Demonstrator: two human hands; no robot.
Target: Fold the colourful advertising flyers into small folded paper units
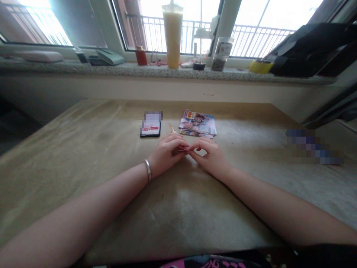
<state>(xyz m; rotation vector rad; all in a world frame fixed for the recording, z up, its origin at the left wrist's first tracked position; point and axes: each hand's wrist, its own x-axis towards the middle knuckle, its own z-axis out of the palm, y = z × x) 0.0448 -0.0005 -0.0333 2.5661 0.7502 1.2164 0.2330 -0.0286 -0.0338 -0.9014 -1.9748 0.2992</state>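
Over the middle of the table, my left hand [170,150] is closed, with its thumb and fingers pressed together. My right hand [208,152] makes a pinch, and its fingertips meet those of the left. Something thin and reddish shows at the meeting point, mostly covered by my fingers, so I cannot tell its kind. A small orange and white tip [172,128] pokes out beyond my left fingers; whether it belongs to the same piece is hidden. Just past my right hand lies a stack of colourful printed leaflets [199,123]. A silver bracelet [147,170] circles my left wrist.
A phone [151,124] lies on the table [119,223] beyond my left hand. At the right is a blurred-out bluish item [314,147]. The stone windowsill [125,70] carries a tall yellow-filled cup [173,39], a red bottle [141,56] and a black bag [309,52].
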